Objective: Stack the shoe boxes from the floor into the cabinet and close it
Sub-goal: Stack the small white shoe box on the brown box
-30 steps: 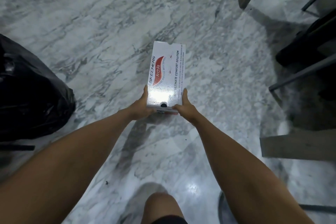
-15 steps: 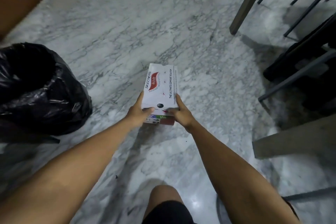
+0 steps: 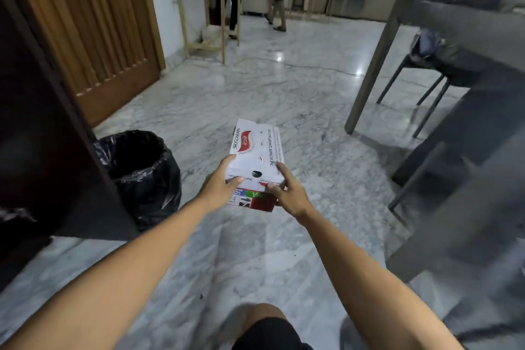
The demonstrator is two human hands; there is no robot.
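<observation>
White cardboard shoe box [image 3: 255,160] was up off the marble floor [image 3: 284,99], held out in front at its near end only — left hand [image 3: 220,186] curled round the left corner with thumb on the lid, right hand [image 3: 285,192] pinching the right corner the same way. Risk as I saw it: the far end hung unsupported, so a quick turn toward the dark cabinet panel [image 3: 56,150] at left could tip it or clip the black-bagged bin [image 3: 142,176]. Lid read "SKECHERS" and "THE ULTIMATE COMFORT SOLUTION" — the red logo's wording was too blurred to read.
</observation>
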